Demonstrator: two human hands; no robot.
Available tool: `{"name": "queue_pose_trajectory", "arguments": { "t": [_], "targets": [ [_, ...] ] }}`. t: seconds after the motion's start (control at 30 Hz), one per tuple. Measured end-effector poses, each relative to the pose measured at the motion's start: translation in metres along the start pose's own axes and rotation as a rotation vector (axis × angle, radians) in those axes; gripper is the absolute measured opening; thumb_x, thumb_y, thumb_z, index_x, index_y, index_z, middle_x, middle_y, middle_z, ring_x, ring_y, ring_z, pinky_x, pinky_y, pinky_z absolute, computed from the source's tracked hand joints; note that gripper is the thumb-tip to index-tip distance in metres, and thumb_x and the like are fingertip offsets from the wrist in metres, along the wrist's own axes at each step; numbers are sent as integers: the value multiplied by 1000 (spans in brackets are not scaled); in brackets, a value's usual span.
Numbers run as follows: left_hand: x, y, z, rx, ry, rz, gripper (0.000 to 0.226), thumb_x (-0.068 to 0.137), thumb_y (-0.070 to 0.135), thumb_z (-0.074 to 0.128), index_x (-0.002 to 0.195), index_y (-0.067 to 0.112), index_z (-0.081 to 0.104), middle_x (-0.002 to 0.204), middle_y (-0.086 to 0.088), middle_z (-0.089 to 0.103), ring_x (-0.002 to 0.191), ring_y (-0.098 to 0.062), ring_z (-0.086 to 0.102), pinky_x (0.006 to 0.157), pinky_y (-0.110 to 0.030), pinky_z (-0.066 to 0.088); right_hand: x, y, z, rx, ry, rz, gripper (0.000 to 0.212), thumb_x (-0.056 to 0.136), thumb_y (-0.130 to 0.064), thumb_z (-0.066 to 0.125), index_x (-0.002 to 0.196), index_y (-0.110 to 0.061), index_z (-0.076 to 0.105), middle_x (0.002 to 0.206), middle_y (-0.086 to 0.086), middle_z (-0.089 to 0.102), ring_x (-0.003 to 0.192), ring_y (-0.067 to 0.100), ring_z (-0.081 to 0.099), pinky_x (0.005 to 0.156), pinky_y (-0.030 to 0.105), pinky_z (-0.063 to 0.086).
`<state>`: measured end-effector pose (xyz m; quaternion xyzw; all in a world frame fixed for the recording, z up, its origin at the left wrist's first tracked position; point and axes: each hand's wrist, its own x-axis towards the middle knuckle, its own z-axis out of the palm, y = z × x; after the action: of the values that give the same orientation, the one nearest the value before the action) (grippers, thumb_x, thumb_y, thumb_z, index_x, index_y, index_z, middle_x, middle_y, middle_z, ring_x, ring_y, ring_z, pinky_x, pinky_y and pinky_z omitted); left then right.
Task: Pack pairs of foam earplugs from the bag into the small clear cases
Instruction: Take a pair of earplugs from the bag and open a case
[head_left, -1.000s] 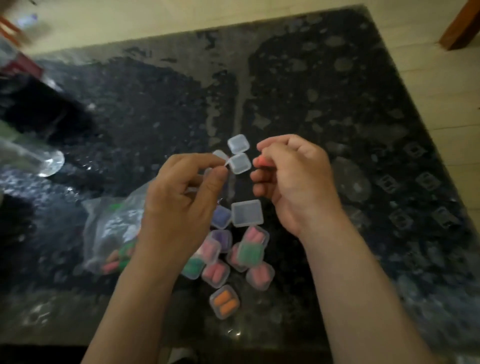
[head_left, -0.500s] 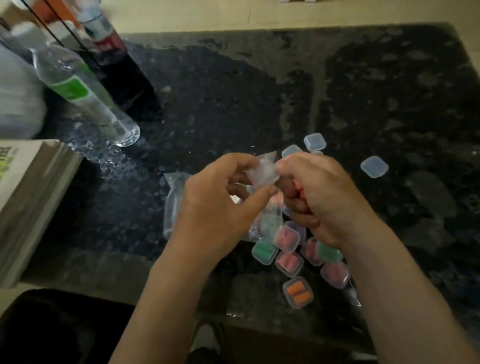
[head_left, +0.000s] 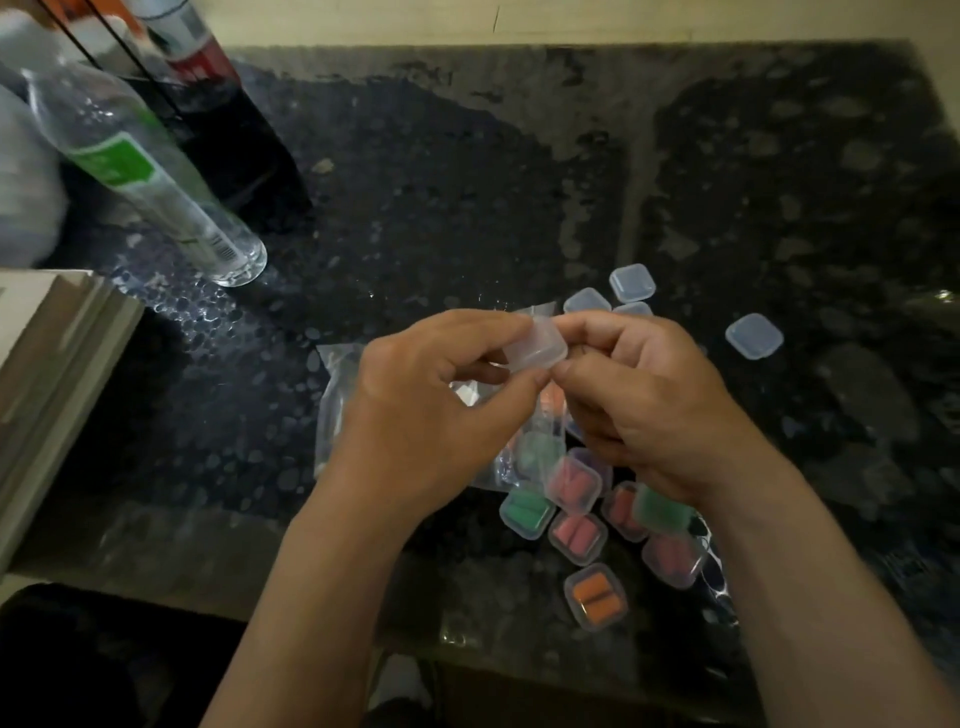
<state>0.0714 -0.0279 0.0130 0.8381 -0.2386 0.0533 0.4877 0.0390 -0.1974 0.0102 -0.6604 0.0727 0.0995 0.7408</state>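
Fingertips (head_left: 525, 383) of the left hand (head_left: 431, 410) and right hand (head_left: 654, 410) curl in and pinch one small clear case (head_left: 536, 347) between them, just above the bag (head_left: 336, 400); seemingly light, stiff and slick, it is best held by opposite rims.

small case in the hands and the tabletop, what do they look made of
The small case, pinched between the left hand and right hand, is likely thin moulded plastic: its walls are cloudy and translucent, with rounded corners. The tabletop looks like polished dark stone, perhaps granite or an imitation: it has a speckled grey-black pattern and glossy reflections.
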Motion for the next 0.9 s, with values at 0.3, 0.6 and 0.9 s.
{"name": "queue_pose_trajectory", "arguments": {
  "t": [0.3,0.6,0.9],
  "targets": [
    [4,8,11,12,83,-50,27,86,32,76,106,14,80,90,13,76,76,9,69,67,-5,50,2,5,-4,-90,107,-45,7,92,-16,66,91,-13,73,48,-6,42,38,5,31,39,18,27],
    [15,17,8,-620,123,-621,16,102,14,59,98,6,73,82,-17,75,68,-28,73,59,-35,59,3,1,-6,-140,157,16,16,83,-12,55,89,-16,69,53,-4,44,41,7,34,38,20,28],
    [13,10,11,-585,108,-734,8,99,14,62,101,7,66,90,-19,76,83,-38,76,75,-43,64,4,-6,-17,148,323,36,24,98,8,38,99,-11,53,62,0,61,46,13,32,39,21,23]
  ]
}}
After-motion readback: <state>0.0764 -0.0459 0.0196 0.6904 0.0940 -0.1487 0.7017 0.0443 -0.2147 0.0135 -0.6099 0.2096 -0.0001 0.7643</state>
